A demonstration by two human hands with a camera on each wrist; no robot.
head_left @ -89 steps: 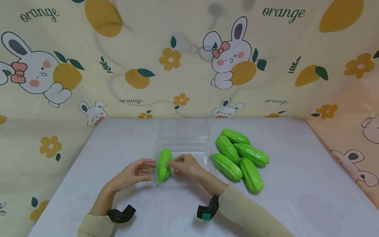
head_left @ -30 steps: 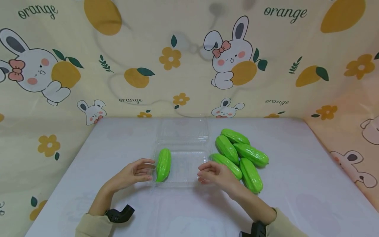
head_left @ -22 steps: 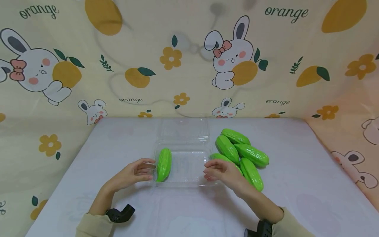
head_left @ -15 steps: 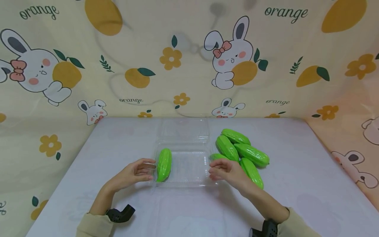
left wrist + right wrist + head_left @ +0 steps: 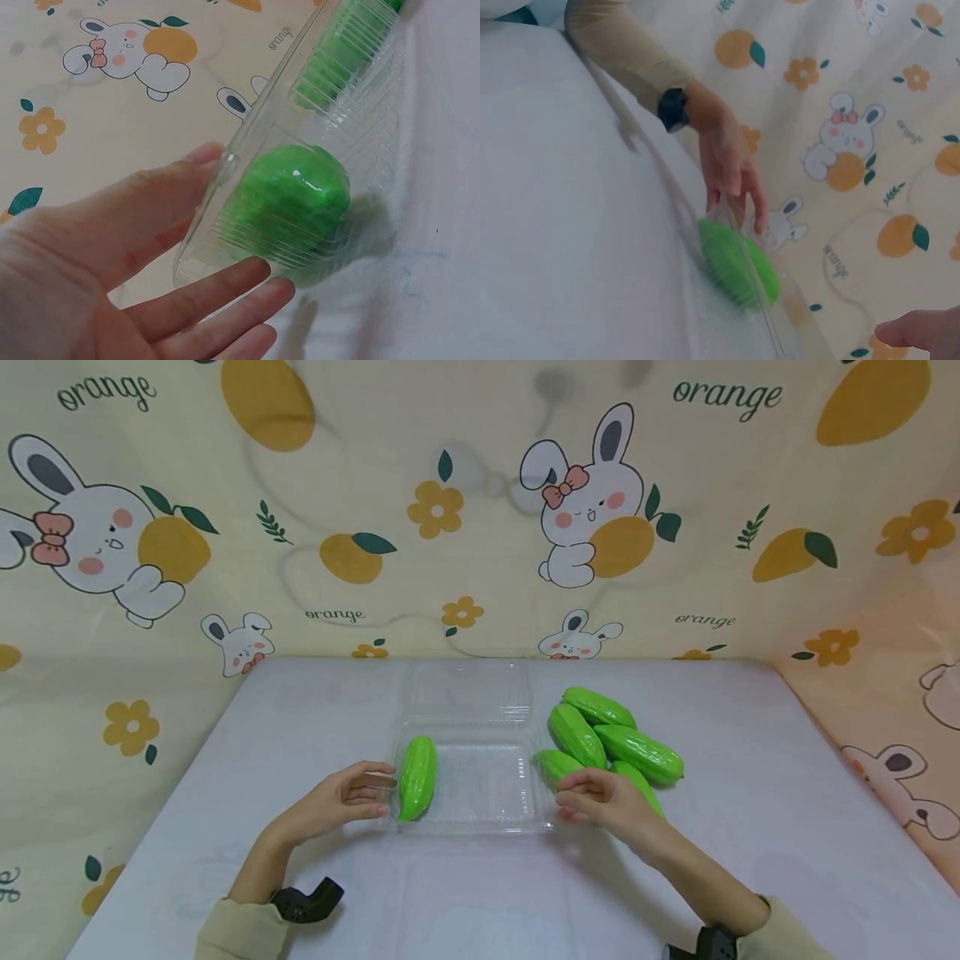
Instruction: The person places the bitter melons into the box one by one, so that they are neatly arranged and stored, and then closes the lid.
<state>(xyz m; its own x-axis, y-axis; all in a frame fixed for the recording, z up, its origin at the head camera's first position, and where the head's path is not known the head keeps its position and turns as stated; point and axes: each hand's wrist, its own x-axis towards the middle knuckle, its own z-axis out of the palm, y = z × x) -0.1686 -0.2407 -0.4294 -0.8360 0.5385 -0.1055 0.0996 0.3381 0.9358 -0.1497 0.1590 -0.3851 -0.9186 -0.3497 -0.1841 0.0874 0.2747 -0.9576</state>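
A clear plastic clamshell container (image 5: pixel 480 828) stands open in the head view, its lid (image 5: pixel 467 687) folded back. Inside, along the left wall, lies one glossy green cucumber-like vegetable (image 5: pixel 417 779). My left hand (image 5: pixel 341 799) stays at the container's left side; in the left wrist view its thumb is right at the rim (image 5: pixel 225 166) and its fingers extend loosely beside the wall. To the right of the container, my right hand (image 5: pixel 609 803) hovers with loosely bent fingers and nothing in them. It partly covers the nearest vegetable (image 5: pixel 557 765) of the pile.
Several more green vegetables (image 5: pixel 641 753) lie heaped to the right of the container on the white table (image 5: pixel 750 827). A printed curtain (image 5: pixel 480 510) with rabbits and oranges rises behind the table. Each wrist carries a black camera (image 5: pixel 306 903).
My right hand has left the vegetable inside the container and moved right, over the edge of the pile. The left hand has kept its place.
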